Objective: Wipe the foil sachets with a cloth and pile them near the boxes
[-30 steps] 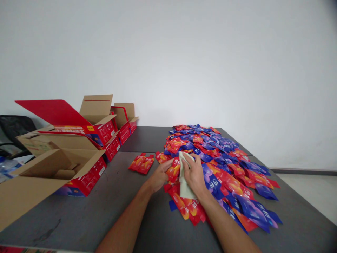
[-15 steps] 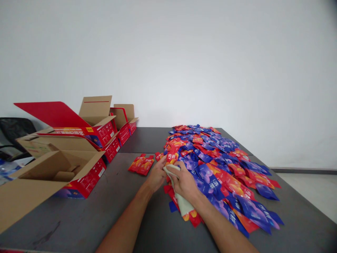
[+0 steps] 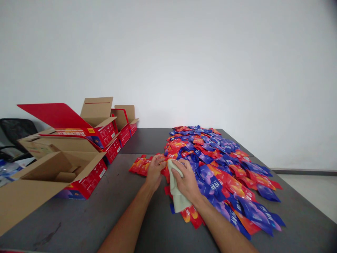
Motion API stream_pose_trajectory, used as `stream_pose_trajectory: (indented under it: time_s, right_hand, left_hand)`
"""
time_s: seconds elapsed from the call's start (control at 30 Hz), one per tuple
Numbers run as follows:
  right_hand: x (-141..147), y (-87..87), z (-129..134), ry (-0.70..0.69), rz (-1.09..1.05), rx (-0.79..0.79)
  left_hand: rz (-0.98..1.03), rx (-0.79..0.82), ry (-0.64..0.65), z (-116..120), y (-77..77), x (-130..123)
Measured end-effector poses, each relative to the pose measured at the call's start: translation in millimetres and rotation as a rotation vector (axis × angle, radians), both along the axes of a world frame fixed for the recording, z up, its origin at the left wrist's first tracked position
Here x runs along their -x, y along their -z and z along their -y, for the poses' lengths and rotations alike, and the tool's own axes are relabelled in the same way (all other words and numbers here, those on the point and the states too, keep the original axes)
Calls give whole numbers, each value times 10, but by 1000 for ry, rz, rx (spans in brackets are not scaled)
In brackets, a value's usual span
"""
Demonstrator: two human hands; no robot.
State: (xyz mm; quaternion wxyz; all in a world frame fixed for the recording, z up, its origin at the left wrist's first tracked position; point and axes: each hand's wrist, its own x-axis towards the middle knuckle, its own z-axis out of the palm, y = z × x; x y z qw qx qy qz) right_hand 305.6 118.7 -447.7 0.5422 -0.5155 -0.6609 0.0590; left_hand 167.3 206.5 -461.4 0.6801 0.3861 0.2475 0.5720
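Note:
My left hand (image 3: 154, 173) is closed, its thumb and fingers pinching the edge of a red pouch (image 3: 165, 171) that is partly covered by the hand. Right beside it, my right hand (image 3: 186, 178) grips a folded pale green cloth (image 3: 179, 201), whose upper end lies against the pouch and whose lower end hangs down. Two red pouches (image 3: 137, 164) with orange fruit print lie on the dark table just left of my left hand. Under and beyond my right hand spreads a large heap of red and blue pouches (image 3: 210, 175).
An open red carton (image 3: 91, 175) with raised flaps stands at the left on the table (image 3: 118, 211). Behind it are more open red cartons (image 3: 105, 133). A black mesh chair (image 3: 18, 131) is at the far left, and a white wall (image 3: 184, 63) rises behind the table.
My hands have moved slightly apart, the left one a little to the left. The cloth has swung toward upright, and the red pouch shows less than before between the hands.

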Motion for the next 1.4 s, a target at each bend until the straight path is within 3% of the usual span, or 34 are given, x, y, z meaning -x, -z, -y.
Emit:
stream_pose_trajectory:
  time_s: [0.13,0.23,0.37,0.47,0.7,1.07,1.17,1.4]
  right_hand:
    - [47,-3,30,-50,21,-45]
    - [47,7,20,-38,15,-78]
    - [21,12,-8,0,28,-105]
    - [11,3,-8,16,57,-73]
    - [19,13,24,5,145,102]
    - [-213,-71,-15,297,68,11]
    - [-185,-42,-15,274,96,29]
    - [20,8,39,77,199,144]
  left_hand:
    - [-133,-89,63,-11,54,-26]
    - [-172,-60,167,72,41,-83]
    - [-40,81,315,235,-75,-161]
    - [71,100,368,275,-174,-144]
    - [41,-11,328,195,-166,-20]
    - [-130,-116,449,281,-83,-111]
    - [-148,-130,427,255,-66,-103]
    - [-98,-81,310,158,-65,-60]
